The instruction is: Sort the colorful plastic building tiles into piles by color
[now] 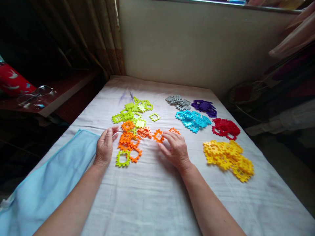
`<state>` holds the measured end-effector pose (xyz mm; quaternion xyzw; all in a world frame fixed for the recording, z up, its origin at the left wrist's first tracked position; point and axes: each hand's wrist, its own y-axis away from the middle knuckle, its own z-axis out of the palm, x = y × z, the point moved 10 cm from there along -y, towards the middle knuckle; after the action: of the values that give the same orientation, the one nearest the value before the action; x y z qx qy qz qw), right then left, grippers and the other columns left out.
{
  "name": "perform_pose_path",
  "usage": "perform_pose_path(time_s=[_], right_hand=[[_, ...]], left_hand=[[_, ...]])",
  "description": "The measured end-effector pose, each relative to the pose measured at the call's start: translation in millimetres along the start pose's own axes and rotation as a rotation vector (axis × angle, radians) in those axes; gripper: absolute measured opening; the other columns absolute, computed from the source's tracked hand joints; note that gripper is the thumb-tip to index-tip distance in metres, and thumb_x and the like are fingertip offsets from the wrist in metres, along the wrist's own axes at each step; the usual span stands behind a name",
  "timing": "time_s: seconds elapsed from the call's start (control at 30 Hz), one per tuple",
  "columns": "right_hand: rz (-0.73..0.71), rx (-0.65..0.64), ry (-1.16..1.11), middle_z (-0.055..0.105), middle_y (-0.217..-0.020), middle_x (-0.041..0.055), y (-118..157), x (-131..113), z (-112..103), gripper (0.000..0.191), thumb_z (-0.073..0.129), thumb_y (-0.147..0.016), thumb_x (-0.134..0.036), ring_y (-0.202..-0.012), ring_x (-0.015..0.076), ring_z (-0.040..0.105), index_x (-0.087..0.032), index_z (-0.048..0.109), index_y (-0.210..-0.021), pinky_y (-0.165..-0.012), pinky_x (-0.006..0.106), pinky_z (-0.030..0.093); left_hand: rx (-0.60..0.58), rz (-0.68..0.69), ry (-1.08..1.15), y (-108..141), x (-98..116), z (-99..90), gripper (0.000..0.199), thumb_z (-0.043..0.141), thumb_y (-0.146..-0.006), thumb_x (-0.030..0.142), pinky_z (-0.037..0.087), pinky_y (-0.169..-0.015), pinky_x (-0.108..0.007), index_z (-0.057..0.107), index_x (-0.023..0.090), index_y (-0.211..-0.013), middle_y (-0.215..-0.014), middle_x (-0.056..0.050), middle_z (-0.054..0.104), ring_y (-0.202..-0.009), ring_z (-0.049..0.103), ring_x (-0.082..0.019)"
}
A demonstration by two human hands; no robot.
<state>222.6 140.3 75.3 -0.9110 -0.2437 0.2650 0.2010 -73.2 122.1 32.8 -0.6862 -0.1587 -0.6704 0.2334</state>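
Note:
My left hand (105, 144) rests on its side at the left of the orange pieces, fingers loosely stretched and holding nothing. Flat, notched orange plastic building pieces (126, 139) lie in a loose heap beside it. A lime green square frame piece (122, 158) lies at the near end of that heap. My right hand (175, 147) reaches over the cloth with thumb and fingers apart. Its fingertips touch or almost touch a single orange window piece (157, 135). Another orange piece (174, 130) shows partly behind the knuckles. Lime green pieces (133, 111) spread out beyond the orange ones.
On the right lie piles of grey (178, 102), purple (204, 107), light blue (192, 120), red (225, 128) and yellow pieces (227, 157). A folded blue cloth (56, 173) covers the left edge of the white-sheeted table (137, 203). Glasses (36, 95) sit on a side desk.

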Motion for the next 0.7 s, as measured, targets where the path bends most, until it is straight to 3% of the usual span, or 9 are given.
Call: perform_pose_path(time_s=[0.17,0.4,0.53,0.6,0.7], right_hand=[[0.22,0.107,0.155,0.071,-0.116,0.012,5.3,57.5,-18.6,0.03,0.06,-0.087,-0.038,-0.109,0.0274,0.062,-0.019,0.069,-0.108,-0.096,0.041,0.041],[0.288,0.13,0.214,0.072,-0.115,0.0106,11.6,75.6,-18.6,0.028,0.059,-0.087,-0.038,-0.108,0.0268,0.06,-0.02,0.07,-0.105,-0.094,0.04,0.039],[0.245,0.182,0.218,0.069,-0.12,0.0115,7.8,57.8,-22.5,0.026,0.06,-0.088,-0.036,-0.112,0.0277,0.058,-0.02,0.07,-0.107,-0.095,0.042,0.039],[0.166,0.156,0.168,0.07,-0.117,0.0103,4.4,32.9,-16.9,0.024,0.06,-0.089,-0.034,-0.111,0.0266,0.058,-0.021,0.07,-0.106,-0.096,0.041,0.039],[0.015,0.019,0.036,0.072,-0.11,0.0075,3.1,-17.4,4.2,0.019,0.062,-0.088,-0.033,-0.105,0.024,0.06,-0.022,0.07,-0.102,-0.095,0.039,0.04]], left_hand=[[-0.028,0.01,-0.029,2.4,1.5,4.1,0.06,0.054,-0.08,0.073,0.054,-0.091,-0.038,0.068,0.018,-0.101,-0.114,-0.012,0.07,-0.106,0.065,-0.023],[-0.035,0.006,0.007,1.5,0.6,3.8,0.061,0.058,-0.077,0.073,0.055,-0.087,-0.035,0.071,0.018,-0.098,-0.111,-0.011,0.072,-0.101,0.066,-0.021],[-0.065,0.02,-0.01,1.8,0.4,6.1,0.057,0.058,-0.081,0.069,0.054,-0.089,-0.034,0.072,0.018,-0.1,-0.111,-0.01,0.072,-0.101,0.067,-0.021],[-0.067,0.021,-0.015,1.8,-0.1,5.9,0.056,0.058,-0.081,0.069,0.054,-0.089,-0.034,0.072,0.018,-0.1,-0.11,-0.01,0.072,-0.1,0.067,-0.021],[-0.062,0.016,-0.004,1.4,-1.2,5.0,0.056,0.058,-0.081,0.069,0.055,-0.089,-0.034,0.072,0.018,-0.1,-0.108,-0.01,0.073,-0.099,0.067,-0.021]])
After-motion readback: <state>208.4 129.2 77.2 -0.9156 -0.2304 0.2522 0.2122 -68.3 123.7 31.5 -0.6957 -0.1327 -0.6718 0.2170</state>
